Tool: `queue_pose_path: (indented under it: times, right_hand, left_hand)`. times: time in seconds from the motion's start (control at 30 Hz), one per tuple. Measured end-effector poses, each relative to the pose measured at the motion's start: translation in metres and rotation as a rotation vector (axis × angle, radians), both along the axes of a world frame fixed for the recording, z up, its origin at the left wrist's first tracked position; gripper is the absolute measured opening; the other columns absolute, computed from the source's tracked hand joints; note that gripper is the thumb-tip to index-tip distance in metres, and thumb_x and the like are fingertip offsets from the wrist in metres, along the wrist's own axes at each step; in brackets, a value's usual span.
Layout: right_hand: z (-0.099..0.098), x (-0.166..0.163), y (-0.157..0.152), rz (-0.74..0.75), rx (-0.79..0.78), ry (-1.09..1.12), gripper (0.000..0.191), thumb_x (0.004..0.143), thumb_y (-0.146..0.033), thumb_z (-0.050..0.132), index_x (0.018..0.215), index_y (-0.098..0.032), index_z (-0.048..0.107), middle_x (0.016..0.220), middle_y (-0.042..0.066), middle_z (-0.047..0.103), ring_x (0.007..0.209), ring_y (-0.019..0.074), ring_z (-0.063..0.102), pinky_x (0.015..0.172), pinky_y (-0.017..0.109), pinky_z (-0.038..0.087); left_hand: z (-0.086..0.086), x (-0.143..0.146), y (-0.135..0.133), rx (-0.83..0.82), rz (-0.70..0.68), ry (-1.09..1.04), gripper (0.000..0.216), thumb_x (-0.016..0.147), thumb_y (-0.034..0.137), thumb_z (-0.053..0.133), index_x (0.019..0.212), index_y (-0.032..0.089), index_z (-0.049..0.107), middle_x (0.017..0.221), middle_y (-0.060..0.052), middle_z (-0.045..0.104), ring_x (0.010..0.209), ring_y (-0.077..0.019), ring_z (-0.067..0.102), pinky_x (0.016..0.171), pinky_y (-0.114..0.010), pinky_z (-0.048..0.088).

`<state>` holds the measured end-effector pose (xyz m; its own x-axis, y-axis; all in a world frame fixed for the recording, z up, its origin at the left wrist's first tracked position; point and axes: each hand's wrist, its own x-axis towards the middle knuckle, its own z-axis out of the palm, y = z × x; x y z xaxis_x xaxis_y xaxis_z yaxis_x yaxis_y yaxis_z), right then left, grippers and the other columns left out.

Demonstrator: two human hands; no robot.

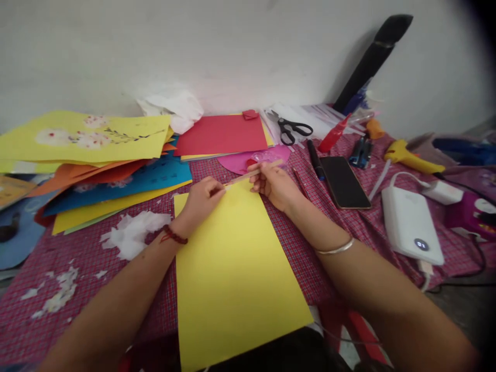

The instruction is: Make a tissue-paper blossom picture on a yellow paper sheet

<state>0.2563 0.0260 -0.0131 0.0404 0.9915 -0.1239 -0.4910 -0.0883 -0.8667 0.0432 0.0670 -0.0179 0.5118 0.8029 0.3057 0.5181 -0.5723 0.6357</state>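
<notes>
A large yellow sheet of paper lies in front of me, its near end reaching past the table edge. Along its far edge runs a thin pale strip; whether it is tape or paper I cannot tell. My left hand rests on the sheet's far left corner, fingers closed in a pinch at the strip's left end. Near the far right corner, my right hand is closed on the strip's other end, part of which sticks out past the fingers. Just beyond the hands lies a pink paper piece.
Painted yellow cards and coloured sheets pile up at left, near crumpled white tissue. Red paper and scissors lie behind. Rightward are a red glue bottle, phone, yellow glue gun and white power bank.
</notes>
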Motion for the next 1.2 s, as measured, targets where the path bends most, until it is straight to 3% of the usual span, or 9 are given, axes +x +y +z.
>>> queue_pose_path:
  times: [0.2, 0.57, 0.8, 1.2]
  right_hand:
    - [0.0, -0.004, 0.001, -0.014, -0.017, -0.072, 0.021, 0.085, -0.035, 0.074, 0.085, -0.016, 0.067, 0.063, -0.003, 0.068, 0.045, 0.0054, 0.056, 0.047, 0.016, 0.044]
    - [0.0, -0.007, 0.0, -0.143, -0.009, -0.296, 0.021, 0.095, -0.037, 0.062, 0.086, -0.018, 0.058, 0.059, -0.006, 0.062, 0.041, 0.0058, 0.055, 0.043, 0.016, 0.043]
    - [-0.002, -0.007, 0.0, -0.161, 0.003, -0.31, 0.021, 0.097, -0.036, 0.058, 0.087, -0.018, 0.058, 0.06, -0.006, 0.062, 0.041, 0.0058, 0.055, 0.042, 0.017, 0.043]
    - [-0.003, -0.005, -0.001, -0.204, -0.012, -0.338, 0.026, 0.097, -0.043, 0.057, 0.088, -0.019, 0.056, 0.059, -0.006, 0.061, 0.041, 0.0074, 0.055, 0.041, 0.018, 0.046]
  left_hand:
    - [0.003, -0.004, 0.0, -0.056, -0.031, 0.03, 0.018, 0.086, 0.024, 0.057, 0.069, 0.02, 0.06, 0.074, 0.0, 0.058, 0.072, -0.0168, 0.057, 0.067, -0.029, 0.041]
    - [-0.001, -0.015, 0.008, -0.071, -0.208, 0.045, 0.021, 0.09, 0.027, 0.057, 0.087, 0.021, 0.077, 0.089, -0.005, 0.068, 0.088, -0.0194, 0.065, 0.08, -0.033, 0.051]
    - [-0.009, -0.013, 0.01, -0.007, -0.171, 0.008, 0.017, 0.089, 0.024, 0.06, 0.084, 0.021, 0.077, 0.086, -0.004, 0.07, 0.083, -0.0181, 0.065, 0.076, -0.032, 0.051]
    - [-0.005, -0.004, 0.005, -0.032, -0.111, 0.049, 0.019, 0.088, 0.022, 0.052, 0.079, 0.017, 0.069, 0.082, -0.004, 0.063, 0.083, -0.0196, 0.061, 0.077, -0.034, 0.048]
